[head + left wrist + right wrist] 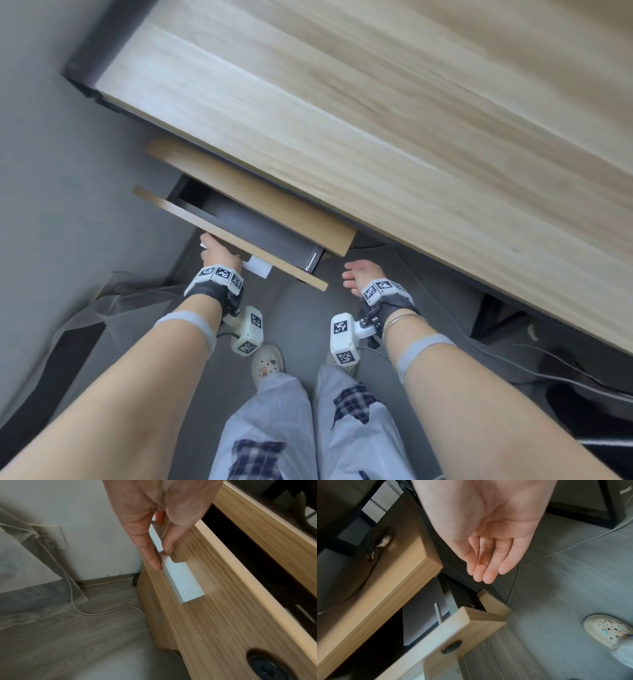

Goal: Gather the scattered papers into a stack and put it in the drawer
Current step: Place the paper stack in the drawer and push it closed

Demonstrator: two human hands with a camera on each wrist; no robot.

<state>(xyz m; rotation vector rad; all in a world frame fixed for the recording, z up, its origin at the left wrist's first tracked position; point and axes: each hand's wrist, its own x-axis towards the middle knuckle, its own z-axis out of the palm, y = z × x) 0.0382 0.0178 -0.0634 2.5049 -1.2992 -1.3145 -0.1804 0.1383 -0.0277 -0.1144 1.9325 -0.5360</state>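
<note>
Head view: at 9 o'clock the left hand (pixel 215 253) pinches the white handle (pixel 178 578) of the part-open drawer (pixel 239 236); at 3 o'clock the right hand (pixel 359 274) hangs spread and empty. No papers show anywhere, so I cannot tell where they are. Pull or push squarely along the runners to avoid jamming.

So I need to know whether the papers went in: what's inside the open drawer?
The drawer is only partly open. The head view shows a dark grey floor; the right wrist view shows a pale flat sheet, possibly paper. The rest is hidden under the desk.

Matt wood-grain drawer (pixel 223 608), white handle (pixel 180 580)
</note>
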